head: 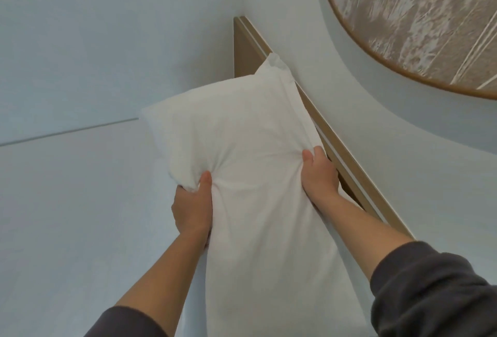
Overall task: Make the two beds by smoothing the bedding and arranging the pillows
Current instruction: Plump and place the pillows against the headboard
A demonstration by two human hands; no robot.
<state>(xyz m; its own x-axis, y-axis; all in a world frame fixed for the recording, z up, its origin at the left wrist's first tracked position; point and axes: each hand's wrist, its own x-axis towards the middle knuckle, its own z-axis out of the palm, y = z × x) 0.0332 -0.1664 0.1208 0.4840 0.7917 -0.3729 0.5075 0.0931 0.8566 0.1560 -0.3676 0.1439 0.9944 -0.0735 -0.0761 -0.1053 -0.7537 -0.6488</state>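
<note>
Two hands grip one white pillow (247, 148) in the middle of the frame: your left hand (192, 206) bunches its left edge with the thumb pressed in, and your right hand (318, 175) pinches its right edge. One wooden headboard (248, 49) runs diagonally behind it, touching its far corner. One round wall piece (419, 19) fills the upper right.

Both hands (192, 206) (318, 172) clenched, arms outstretched

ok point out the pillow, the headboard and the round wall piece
pillow (242, 127): head view, upper middle of its white face
headboard (246, 49): head view, wooden end panel by the corner
round wall piece (419, 14): head view, textured inner surface
</note>
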